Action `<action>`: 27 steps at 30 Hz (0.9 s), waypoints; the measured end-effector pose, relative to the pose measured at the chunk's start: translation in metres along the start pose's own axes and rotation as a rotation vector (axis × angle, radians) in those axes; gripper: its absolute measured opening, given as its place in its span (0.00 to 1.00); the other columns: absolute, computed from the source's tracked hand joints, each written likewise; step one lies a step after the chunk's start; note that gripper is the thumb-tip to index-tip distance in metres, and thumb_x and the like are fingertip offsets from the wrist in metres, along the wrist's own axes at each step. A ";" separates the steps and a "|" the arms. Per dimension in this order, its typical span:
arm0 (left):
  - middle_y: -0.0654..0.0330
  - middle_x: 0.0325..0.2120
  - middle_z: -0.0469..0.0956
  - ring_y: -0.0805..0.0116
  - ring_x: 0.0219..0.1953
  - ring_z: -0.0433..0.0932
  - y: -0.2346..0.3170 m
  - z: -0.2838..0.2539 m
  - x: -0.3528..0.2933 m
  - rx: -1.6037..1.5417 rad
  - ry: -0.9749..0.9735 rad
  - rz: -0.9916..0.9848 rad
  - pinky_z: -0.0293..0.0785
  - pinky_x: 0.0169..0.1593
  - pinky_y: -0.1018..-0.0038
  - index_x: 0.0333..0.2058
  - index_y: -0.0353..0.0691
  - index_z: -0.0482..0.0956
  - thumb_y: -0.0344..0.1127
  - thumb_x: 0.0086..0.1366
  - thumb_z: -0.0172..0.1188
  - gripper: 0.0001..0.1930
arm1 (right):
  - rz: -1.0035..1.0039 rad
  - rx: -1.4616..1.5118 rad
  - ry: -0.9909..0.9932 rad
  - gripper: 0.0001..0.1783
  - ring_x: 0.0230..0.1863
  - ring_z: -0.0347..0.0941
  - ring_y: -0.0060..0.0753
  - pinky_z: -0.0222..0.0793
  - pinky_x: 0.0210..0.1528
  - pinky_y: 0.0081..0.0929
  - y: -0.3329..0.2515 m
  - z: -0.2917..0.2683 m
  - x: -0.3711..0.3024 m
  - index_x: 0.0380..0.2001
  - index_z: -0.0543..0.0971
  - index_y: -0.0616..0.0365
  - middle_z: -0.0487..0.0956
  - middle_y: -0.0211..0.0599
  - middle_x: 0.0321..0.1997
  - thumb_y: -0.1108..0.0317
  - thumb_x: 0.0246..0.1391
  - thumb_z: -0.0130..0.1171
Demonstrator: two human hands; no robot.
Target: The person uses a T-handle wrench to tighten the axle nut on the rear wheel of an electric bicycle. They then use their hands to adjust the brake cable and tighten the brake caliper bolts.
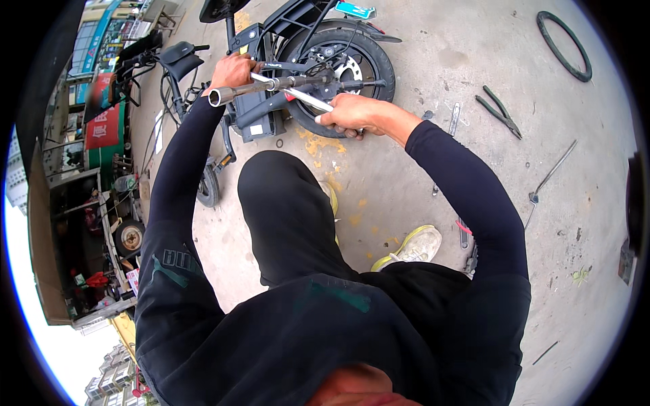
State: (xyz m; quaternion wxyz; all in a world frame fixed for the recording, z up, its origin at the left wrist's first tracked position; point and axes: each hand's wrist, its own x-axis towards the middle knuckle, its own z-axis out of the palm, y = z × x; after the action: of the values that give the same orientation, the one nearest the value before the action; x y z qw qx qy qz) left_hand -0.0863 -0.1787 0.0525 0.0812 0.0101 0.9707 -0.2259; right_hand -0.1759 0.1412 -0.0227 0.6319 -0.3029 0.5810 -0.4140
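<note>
Left hand grips the socket wrench; right hand holds its cross bar. Keep the socket square on the rear wheel axle nut; turn evenly.

A black rubber tyre ring lies on the concrete floor at far right, well apart from a pair of pliers. Nearer, a long thin rod and a flat wrench lie separately; yellow paint patches stain the ground
</note>
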 end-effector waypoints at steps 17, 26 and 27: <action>0.62 0.15 0.71 0.59 0.21 0.77 0.011 0.007 0.009 -0.059 0.301 0.106 0.73 0.26 0.66 0.16 0.43 0.71 0.43 0.63 0.68 0.21 | 0.061 0.168 -0.103 0.20 0.13 0.62 0.20 0.59 0.16 0.26 0.020 -0.001 0.010 0.30 0.77 0.59 0.67 0.25 0.17 0.51 0.62 0.61; 0.60 0.15 0.66 0.60 0.17 0.71 -0.003 0.007 0.010 -0.114 0.295 0.224 0.66 0.23 0.67 0.17 0.42 0.66 0.33 0.58 0.69 0.19 | -0.003 -0.040 0.017 0.20 0.25 0.78 0.53 0.72 0.34 0.44 0.017 0.010 0.001 0.25 0.80 0.70 0.77 0.54 0.20 0.58 0.58 0.59; 0.60 0.15 0.66 0.61 0.17 0.71 -0.004 0.005 0.009 -0.108 0.277 0.234 0.66 0.23 0.68 0.18 0.41 0.67 0.32 0.57 0.69 0.18 | -0.006 -0.031 0.008 0.19 0.23 0.76 0.50 0.71 0.31 0.43 0.018 0.011 0.002 0.25 0.79 0.68 0.76 0.51 0.18 0.59 0.57 0.59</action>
State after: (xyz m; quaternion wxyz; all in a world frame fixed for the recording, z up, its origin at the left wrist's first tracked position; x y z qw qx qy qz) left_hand -0.0951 -0.1845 0.0482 -0.0273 0.1497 0.9755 -0.1590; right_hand -0.1615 0.1473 -0.0376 0.6234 -0.3130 0.5889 -0.4081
